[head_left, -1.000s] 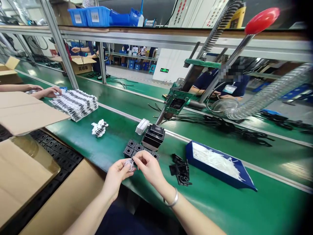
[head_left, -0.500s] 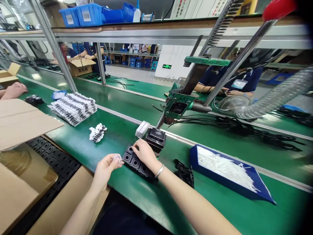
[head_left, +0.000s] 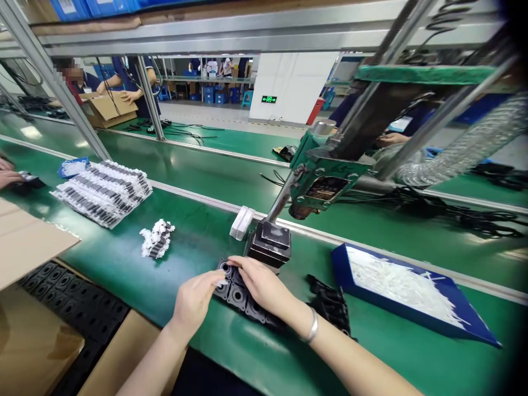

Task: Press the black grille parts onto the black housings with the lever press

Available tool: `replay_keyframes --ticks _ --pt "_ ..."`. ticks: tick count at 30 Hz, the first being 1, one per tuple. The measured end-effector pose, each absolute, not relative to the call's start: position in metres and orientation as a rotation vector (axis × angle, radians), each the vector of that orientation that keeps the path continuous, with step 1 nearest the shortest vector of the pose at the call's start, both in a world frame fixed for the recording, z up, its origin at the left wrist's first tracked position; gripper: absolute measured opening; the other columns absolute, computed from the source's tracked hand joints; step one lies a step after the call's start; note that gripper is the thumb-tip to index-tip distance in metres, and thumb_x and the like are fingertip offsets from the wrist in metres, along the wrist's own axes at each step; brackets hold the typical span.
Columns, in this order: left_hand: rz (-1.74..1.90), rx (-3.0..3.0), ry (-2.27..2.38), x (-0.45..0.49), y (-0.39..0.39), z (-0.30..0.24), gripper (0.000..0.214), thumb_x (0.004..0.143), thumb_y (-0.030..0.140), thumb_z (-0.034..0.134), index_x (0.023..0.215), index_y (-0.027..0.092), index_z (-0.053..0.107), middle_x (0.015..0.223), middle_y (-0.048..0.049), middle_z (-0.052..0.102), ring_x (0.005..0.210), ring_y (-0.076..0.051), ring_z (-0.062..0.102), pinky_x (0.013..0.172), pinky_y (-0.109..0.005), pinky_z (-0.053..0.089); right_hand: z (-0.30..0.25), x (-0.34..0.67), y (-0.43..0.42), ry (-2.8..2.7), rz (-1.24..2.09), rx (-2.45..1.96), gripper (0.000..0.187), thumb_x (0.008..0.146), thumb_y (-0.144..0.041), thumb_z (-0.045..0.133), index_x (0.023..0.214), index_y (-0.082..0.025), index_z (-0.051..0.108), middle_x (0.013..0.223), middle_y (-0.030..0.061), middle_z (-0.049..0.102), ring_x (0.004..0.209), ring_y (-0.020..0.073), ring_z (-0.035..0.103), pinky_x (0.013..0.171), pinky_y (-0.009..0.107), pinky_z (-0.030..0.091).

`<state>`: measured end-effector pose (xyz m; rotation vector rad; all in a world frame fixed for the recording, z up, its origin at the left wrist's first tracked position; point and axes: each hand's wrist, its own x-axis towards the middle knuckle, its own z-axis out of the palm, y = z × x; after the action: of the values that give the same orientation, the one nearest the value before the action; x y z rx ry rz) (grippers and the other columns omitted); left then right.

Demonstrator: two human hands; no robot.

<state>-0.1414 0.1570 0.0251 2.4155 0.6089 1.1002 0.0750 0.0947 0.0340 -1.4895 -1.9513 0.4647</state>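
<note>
My left hand is closed in a pinch, its fingertips pressed onto the near end of a black strip of round-socket parts on the green belt. A small pale ring shows faintly between those fingertips. My right hand, with a metal bangle on the wrist, lies over the same strip. Its fingers are curled and grip the strip's far edge. Just behind the hands stands a black block fixture under the green hand press.
A blue tray of white pieces lies right, with a pile of black parts beside it. A white block, a small white clump and stacked parts lie left. A tray of black parts and cardboard sit lower left. A co-worker's hands are at far left.
Both hands moved from in front of me down onto the black strip. The left hand brought the small ring to it. The view tilted down and closer.
</note>
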Motion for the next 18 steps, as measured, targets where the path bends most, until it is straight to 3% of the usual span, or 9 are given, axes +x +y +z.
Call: replay_keyframes --ticks 3,6,15,18 --pt "1.087 2.627 0.47 -0.137 0.165 0.021 0.027 0.098 0.005 0.047 0.115 0.017 0.064 0.113 -0.0064 0.076 0.111 -0.017 0.07 0.108 -0.035 0.05 0.035 0.075 0.093 -1.99 0.445 -1.439 0.036 0.102 -0.012 0.036 0.135 -0.019 0.048 0.128 0.0095 0.065 0.119 0.0193 0.06 0.105 0.04 0.051" --pt "1.001 2.76 0.409 -0.137 0.172 0.019 0.027 0.1 0.006 0.041 0.114 0.014 0.062 0.113 -0.008 0.076 0.11 -0.018 0.071 0.11 -0.041 0.048 0.036 0.073 0.096 -2.014 0.441 -1.436 0.035 0.103 -0.014 0.035 0.134 -0.018 0.049 0.129 0.0112 0.064 0.119 0.0206 0.06 0.104 0.042 0.052" --pt "0.937 2.874 0.419 -0.133 0.172 0.025 0.031 0.104 0.009 0.032 0.113 0.016 0.061 0.11 -0.007 0.077 0.111 -0.023 0.07 0.098 -0.045 0.051 0.036 0.07 0.105 -1.997 0.461 -1.431 0.037 0.101 -0.012 0.038 0.136 -0.019 0.048 0.13 0.0107 0.064 0.119 0.021 0.061 0.103 0.042 0.053" --pt "0.934 2.865 0.436 -0.131 0.168 0.024 0.031 0.104 0.01 0.033 0.115 0.016 0.06 0.112 -0.0078 0.076 0.111 -0.023 0.071 0.09 -0.04 0.053 0.035 0.071 0.104 -1.961 0.512 -1.44 0.035 0.101 -0.014 0.039 0.134 -0.018 0.048 0.128 0.0099 0.066 0.115 0.0204 0.064 0.1 0.04 0.055"
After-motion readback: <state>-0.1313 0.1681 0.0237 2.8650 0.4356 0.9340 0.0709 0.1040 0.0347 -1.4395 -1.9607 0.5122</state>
